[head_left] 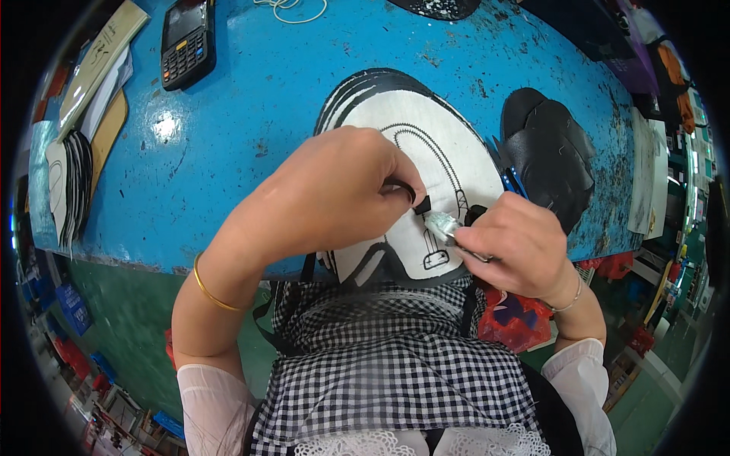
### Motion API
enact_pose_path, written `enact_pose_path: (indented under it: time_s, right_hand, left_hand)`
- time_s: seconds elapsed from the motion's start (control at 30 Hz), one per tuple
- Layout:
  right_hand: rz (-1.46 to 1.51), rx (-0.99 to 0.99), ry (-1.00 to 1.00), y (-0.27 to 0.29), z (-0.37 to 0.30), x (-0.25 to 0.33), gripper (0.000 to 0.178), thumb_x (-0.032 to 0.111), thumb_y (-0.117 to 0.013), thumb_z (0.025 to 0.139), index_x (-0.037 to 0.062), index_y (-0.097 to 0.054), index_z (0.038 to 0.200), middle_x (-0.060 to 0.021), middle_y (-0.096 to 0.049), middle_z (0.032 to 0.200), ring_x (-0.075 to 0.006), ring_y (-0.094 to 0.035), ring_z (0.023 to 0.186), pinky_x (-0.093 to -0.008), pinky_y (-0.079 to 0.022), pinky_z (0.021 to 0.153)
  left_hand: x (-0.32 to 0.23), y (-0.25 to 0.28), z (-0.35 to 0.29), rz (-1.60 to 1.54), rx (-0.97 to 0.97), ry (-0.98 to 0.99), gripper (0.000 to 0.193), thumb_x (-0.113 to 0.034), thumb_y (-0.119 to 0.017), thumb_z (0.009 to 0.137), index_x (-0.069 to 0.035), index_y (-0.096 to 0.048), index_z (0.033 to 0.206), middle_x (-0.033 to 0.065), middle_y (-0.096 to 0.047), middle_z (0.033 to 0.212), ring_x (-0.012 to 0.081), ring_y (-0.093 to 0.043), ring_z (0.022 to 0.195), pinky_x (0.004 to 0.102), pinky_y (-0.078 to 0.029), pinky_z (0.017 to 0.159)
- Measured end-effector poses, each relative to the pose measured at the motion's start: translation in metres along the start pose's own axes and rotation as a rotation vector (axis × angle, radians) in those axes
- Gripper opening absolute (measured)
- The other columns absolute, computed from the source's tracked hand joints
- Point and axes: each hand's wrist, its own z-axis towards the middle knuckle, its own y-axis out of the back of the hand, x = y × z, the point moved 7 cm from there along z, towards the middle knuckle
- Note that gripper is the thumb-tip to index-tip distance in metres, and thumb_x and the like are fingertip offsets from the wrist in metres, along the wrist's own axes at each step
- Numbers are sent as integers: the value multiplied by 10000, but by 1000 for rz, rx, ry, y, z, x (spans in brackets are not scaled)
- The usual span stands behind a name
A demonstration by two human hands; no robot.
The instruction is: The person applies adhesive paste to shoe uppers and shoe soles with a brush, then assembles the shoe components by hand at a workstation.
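Note:
A stack of shoe-upper pieces (449,137), white on top with black edges and curved stitching, lies at the table's near edge. Over it, my left hand (342,190) is closed, thumb and forefinger pinching a small black strip (422,204). My right hand (517,243) is closed around a small metal tool (442,226) with a pale greenish, wrapped-looking part. That part is close to the end of the black strip; whether they touch I cannot tell. The tool's exact kind is unclear, since my fingers cover much of it.
Black leather-like pieces (549,152) lie right of the stack, with a dark blue slender item (513,181) beside them. A handheld keypad terminal (188,45) is at the far left. Another stack of pieces (72,186) sits at the left edge, near folders (103,64). A red bag (513,323) hangs below the table.

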Motion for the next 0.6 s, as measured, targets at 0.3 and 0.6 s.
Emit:
enact_pose_path:
  time_s: [0.3, 0.6]
  right_hand:
    - [-86, 26, 50, -13, -5, 10, 280, 8, -782, 686, 3, -691, 951, -44, -586, 770, -184, -565, 638, -293, -467, 522]
    - [-127, 14, 20, -11, 2, 13, 256, 13, -784, 694, 10, -682, 930, -44, -576, 763, -187, -574, 653, -305, -482, 539]
  left_hand:
    - [0, -2, 0, 11, 15, 14, 182, 7, -674, 810, 37, -760, 967, 127, -767, 855, 147, -706, 754, 279, -554, 708]
    - [1, -1, -1, 37, 2, -2, 186, -15, -670, 818, 26, -764, 973, 123, -763, 843, 141, -691, 726, 284, -544, 685]
